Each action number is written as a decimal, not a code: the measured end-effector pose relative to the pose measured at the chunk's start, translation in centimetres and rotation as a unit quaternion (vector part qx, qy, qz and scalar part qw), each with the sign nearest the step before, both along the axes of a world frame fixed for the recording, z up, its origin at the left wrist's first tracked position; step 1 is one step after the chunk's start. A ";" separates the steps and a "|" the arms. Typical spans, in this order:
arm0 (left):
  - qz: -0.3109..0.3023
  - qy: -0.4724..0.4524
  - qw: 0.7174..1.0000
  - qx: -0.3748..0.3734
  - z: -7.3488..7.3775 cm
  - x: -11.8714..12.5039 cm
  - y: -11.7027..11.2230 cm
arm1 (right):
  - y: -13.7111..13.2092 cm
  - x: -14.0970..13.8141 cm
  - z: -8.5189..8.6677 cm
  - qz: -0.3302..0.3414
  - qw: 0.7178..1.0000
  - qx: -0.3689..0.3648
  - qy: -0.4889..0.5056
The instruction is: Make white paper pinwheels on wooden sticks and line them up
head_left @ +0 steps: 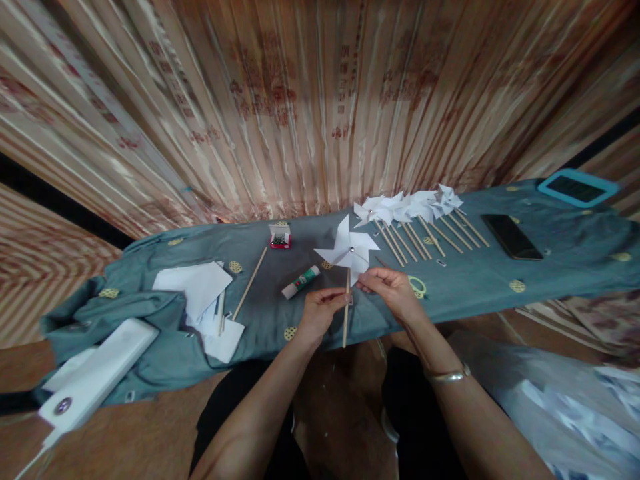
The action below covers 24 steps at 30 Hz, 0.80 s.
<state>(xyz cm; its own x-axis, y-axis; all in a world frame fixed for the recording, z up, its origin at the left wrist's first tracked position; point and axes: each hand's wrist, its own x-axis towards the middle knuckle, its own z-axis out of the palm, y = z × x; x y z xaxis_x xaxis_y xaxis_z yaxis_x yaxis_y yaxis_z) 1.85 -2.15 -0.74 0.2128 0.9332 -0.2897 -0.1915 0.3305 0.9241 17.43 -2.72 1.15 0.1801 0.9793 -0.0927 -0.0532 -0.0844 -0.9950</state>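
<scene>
A white paper pinwheel (348, 250) on a thin wooden stick (346, 320) stands upright in front of me. My left hand (320, 310) is closed around the stick just under the wheel. My right hand (390, 288) pinches the lower right blade of the pinwheel. Both hands hover over the near edge of the grey-green cloth (450, 287).
A row of several finished pinwheels (410, 208) with sticks lies at the back right. A glue stick (300, 282), a red box of pins (280, 237), a loose stick (250, 283) and white paper pieces (197, 287) lie left. A black phone (511, 235) and a teal tablet (577, 188) are right.
</scene>
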 end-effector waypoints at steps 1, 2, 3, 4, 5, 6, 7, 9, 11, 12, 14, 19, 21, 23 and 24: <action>-0.002 0.003 1.000 0.000 0.0 0.0 0.0 | 0.0 0.0 0.0 0.006 1.000 0.001 -0.002; -0.004 0.006 1.000 -0.001 -0.1 0.0 0.0 | 0.0 0.0 0.1 0.010 1.000 0.002 -0.003; -0.005 0.007 1.000 -0.001 -0.1 0.1 0.0 | 0.0 0.0 0.1 0.014 1.000 0.002 -0.004; -0.004 0.007 1.000 -0.002 -0.1 0.1 0.0 | 0.0 0.0 0.1 0.017 1.000 0.002 -0.004; -0.003 0.006 1.000 -0.003 -0.2 0.1 0.0 | -0.1 0.0 0.1 0.020 1.000 0.003 -0.005; -0.002 0.005 1.000 -0.003 -0.2 0.1 -0.1 | -0.1 0.0 0.1 0.022 1.000 0.002 -0.005; -0.002 0.003 1.000 -0.004 -0.2 0.1 -0.1 | -0.1 0.0 0.1 0.022 1.000 0.002 -0.006; -0.003 0.001 1.000 -0.006 -0.2 0.2 -0.1 | -0.1 0.0 0.1 0.021 1.000 0.000 -0.008; -0.007 -0.003 1.000 -0.005 -0.2 0.2 -0.1 | -0.1 -0.1 0.1 0.022 1.000 -0.002 -0.007; -0.010 -0.004 1.000 -0.003 -0.2 0.2 -0.1 | -0.1 -0.1 0.1 0.021 1.000 -0.003 -0.007; -0.015 -0.006 1.000 0.000 -0.2 0.1 -0.1 | -0.1 -0.2 0.1 0.020 1.000 -0.004 -0.005; -0.007 -0.002 1.000 0.004 -0.1 -0.1 0.0 | -0.1 0.5 0.2 -0.006 1.000 0.012 -0.022; -0.006 0.004 1.000 0.003 -0.1 -0.1 0.0 | 0.1 1.3 0.1 -0.050 0.998 0.031 -0.028; -0.011 0.006 1.000 0.000 0.0 -0.1 -0.1 | 0.3 2.2 -0.2 -0.111 0.992 0.053 -0.032; -0.015 0.006 1.000 -0.002 0.0 -0.1 -0.2 | 0.5 2.7 -0.3 -0.142 0.987 0.061 -0.030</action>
<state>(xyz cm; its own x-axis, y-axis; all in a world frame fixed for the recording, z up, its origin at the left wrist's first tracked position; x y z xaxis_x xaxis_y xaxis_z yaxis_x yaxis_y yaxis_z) 1.70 -2.32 -0.76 0.2383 0.9251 -0.2957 -0.1709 0.3396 0.9249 20.10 -2.25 0.83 0.4512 0.8914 0.0426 0.0024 0.0465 -0.9989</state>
